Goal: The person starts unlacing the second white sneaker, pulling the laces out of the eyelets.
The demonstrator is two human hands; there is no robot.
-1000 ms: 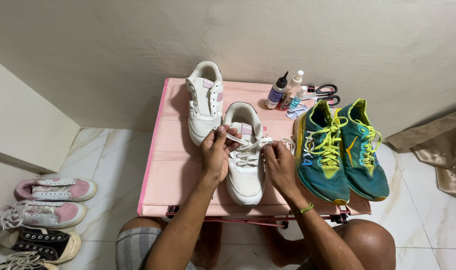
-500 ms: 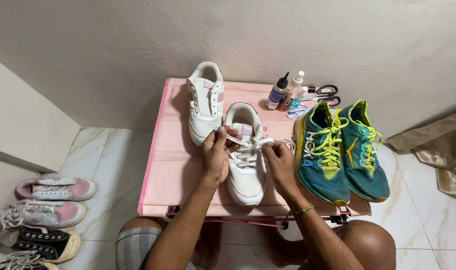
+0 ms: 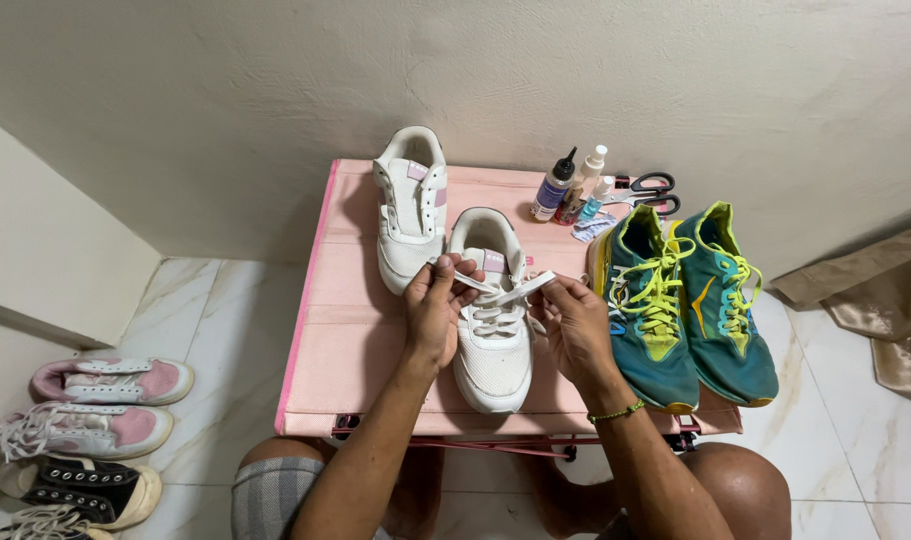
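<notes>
White leather sneaker (image 3: pixel 493 335) with a lilac tongue tab lies toe toward the person in the middle of the pink folding table (image 3: pixel 356 340), and it is the thing both hands work on. Only the head view shows this moment. The left hand (image 3: pixel 438 312) is closed in a pinch on one flat white lace end (image 3: pixel 468 279) just above the tongue, wrist straight, forearm rising from the lower edge of the frame. The right hand (image 3: pixel 576 325) pinches the other lace end (image 3: pixel 528 288), drawn out taut and slanting toward the upper right, a green bead bracelet (image 3: pixel 616 412) at its wrist. By my judgement the lacing is at its top eyelets, and the following move calls for both ends to be kept in tension and crossed over the tongue.

Its matching white sneaker (image 3: pixel 412 205) stands just beside it, farther back. A pair of teal running shoes with yellow laces (image 3: pixel 684 300) sits at the right, near small bottles (image 3: pixel 571 185) and black-handled scissors (image 3: pixel 648 192). Pink and black shoes (image 3: pixel 86 440) lie on the marble floor at left.
</notes>
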